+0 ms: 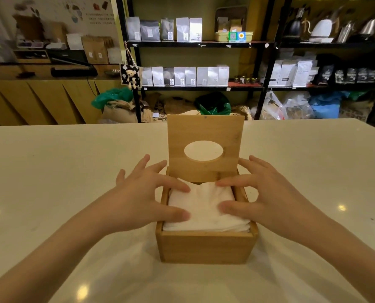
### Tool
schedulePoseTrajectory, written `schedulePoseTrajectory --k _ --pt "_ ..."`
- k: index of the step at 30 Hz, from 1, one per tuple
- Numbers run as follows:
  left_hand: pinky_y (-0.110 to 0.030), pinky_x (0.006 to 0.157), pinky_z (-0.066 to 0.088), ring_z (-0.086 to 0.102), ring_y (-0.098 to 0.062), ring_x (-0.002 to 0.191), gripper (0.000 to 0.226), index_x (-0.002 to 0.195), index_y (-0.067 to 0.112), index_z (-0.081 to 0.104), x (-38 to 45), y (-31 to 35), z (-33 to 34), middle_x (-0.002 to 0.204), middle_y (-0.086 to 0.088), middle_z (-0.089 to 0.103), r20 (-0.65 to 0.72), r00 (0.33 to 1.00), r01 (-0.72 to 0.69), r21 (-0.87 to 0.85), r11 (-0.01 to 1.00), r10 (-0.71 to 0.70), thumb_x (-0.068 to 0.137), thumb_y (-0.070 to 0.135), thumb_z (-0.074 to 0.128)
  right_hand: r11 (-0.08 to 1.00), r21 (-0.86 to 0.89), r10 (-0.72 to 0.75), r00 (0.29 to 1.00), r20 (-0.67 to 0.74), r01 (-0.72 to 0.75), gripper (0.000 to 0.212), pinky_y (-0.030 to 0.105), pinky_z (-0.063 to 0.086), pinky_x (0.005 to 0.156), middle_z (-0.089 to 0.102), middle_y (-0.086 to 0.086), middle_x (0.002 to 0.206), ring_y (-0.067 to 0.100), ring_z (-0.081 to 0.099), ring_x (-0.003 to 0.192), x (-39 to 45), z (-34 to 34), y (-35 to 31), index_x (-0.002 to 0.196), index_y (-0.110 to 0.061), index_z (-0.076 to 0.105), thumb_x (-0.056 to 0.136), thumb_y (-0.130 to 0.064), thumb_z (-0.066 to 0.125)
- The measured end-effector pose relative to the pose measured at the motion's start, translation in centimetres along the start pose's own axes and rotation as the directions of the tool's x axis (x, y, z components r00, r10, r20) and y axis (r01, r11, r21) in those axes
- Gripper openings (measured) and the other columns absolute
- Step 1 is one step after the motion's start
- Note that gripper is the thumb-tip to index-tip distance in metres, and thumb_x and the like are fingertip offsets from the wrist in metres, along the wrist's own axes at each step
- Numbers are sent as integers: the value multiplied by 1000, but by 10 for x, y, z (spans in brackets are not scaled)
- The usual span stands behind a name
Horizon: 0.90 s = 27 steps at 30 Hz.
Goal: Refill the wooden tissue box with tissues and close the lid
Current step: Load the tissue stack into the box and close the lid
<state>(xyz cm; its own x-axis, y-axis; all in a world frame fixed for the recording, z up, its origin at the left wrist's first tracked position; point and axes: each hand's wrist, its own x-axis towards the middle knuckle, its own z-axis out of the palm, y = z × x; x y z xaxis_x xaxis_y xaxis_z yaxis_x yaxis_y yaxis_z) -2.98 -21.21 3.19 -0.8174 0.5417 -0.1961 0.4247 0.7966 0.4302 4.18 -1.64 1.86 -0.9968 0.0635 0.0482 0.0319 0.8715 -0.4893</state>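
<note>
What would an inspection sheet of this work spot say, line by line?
Surface: pale glossy counter, with light reflections.
Job's things: wooden tissue box filled with white tissues; hinged lid stands upright, not yet closed, oval hole showing.
Clutter: nothing seen on the counter.
Grippers: left hand and right hand, fingers spread, pressing on the tissues.
Cables: a dark cord hangs down the wooden cabinet, back left.
Surroundings: black shelves with pouches and kettles; sacks and bags on the floor.
</note>
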Motion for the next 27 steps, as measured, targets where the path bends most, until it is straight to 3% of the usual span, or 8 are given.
schedulePoseTrajectory --k 7,10,12,14,22,27 --pt "-60 107 -15 -30 -18 138 63 125 54 39 2 9 1 156 10 -13 -29 998 68 330 941 -62 67 64 59 981 -195 57 974 220 -13 67 51 6 116 5 -10 157 16 -8 144 2 -12 -2 131 -49 39 68 -66 56" --pt "-63 104 -17 -33 -22 137 64 128 51 38 0 14 0 156 7 -15 -37 997 83 434 897 -74 68 67 55 958 -286 58 960 272 23 65 51 0 116 4 -7 158 17 -11 143 2 -17 -6 134 -44 36 74 -61 54" --pt "-66 102 -18 -33 -23 136 64 128 51 39 0 16 0 156 6 -15 -38 996 90 486 869 -82 68 68 54 942 -333 54 957 286 47 58 53 -4 115 13 -6 155 19 -12 143 2 -19 -9 131 -40 43 76 -56 53" --pt "-67 101 -18 -33 -25 136 63 126 50 41 1 17 -1 156 5 -14 -39 996 91 520 849 -82 67 70 54 925 -376 69 951 301 52 54 56 -5 114 22 -4 149 22 -11 143 2 -18 -12 128 -35 48 76 -53 52" --pt "-68 101 -17 -22 -29 140 67 128 48 41 9 14 -1 157 3 -3 17 990 112 496 861 -139 66 68 57 863 -505 177 929 324 11 55 64 -2 110 22 1 150 32 -7 143 7 -13 -18 128 -30 47 77 -48 54" --pt "-69 100 -17 -14 -36 141 65 128 44 43 8 22 4 157 1 5 -8 994 92 578 811 -107 68 69 54 835 -551 196 928 316 11 57 65 1 108 36 4 142 33 9 140 10 -13 -21 129 -35 45 76 -52 58"
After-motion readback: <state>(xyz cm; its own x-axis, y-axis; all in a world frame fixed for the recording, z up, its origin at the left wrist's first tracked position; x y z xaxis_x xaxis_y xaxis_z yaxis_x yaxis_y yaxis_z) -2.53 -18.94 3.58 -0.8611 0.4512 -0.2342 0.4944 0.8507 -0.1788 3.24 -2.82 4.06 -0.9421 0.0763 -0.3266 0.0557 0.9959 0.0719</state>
